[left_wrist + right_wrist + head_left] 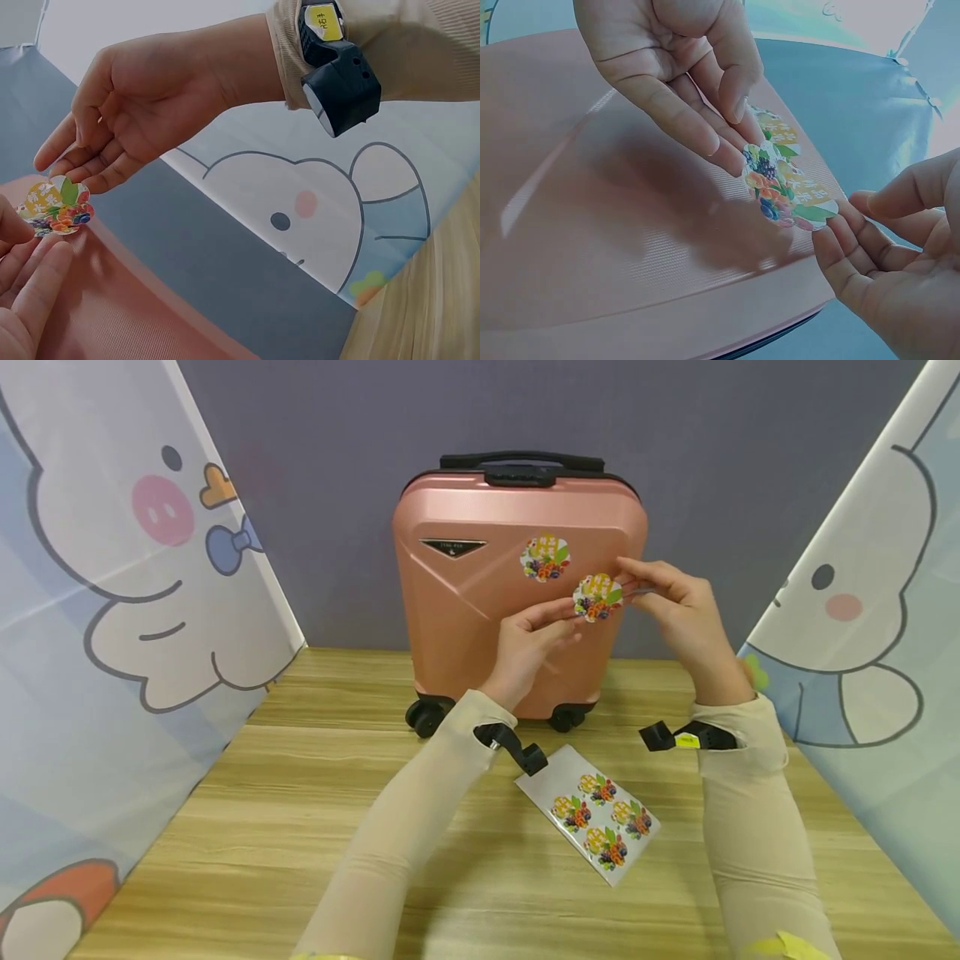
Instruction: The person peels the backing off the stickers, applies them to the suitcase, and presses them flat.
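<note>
The suitcase [450, 643] stood upper centre on the table [300, 793], before the wall [322, 485]. One sticker [545, 557] sat on its front; another sticker [597, 597] lay between the hands [528, 647]. Below rested the sheet [558, 777].

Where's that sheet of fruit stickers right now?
In the head view, the sticker sheet lies on the wood-grain tabletop, right of centre, in front of the pink suitcase and between the person's left sleeve and right sleeve.
</note>
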A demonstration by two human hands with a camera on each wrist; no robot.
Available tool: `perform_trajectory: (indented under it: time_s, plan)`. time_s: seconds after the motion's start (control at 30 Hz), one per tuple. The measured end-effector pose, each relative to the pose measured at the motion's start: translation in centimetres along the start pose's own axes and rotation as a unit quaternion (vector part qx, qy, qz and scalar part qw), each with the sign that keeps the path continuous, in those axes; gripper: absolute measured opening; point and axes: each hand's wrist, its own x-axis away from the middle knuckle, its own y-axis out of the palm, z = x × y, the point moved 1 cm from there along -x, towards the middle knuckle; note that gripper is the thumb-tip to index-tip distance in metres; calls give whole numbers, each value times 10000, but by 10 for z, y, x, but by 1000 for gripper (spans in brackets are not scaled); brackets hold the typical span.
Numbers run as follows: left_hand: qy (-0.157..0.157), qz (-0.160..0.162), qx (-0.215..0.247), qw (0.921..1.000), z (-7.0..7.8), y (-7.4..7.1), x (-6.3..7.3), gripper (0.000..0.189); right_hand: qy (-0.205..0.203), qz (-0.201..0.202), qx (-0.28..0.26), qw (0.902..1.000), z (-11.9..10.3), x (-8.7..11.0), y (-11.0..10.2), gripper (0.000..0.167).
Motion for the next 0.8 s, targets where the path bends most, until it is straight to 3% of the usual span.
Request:
perform_trajectory:
  time_s: [0.4, 0.57, 0.8]
  plan:
    - [197, -95, -32, 9998, 6, 8, -3, 40, -265, 278, -575, 9976, -6, -8, -1, 36]
    - [122, -234, 119, 9996, 8, 13, -4, 44, -441, 510, -618, 9958, -6, -10, -1, 36]
    - [192, -237, -53, 9995, 13, 16, -6, 47, -680, 650, -433, 9946, -7, -13, 1, 36]
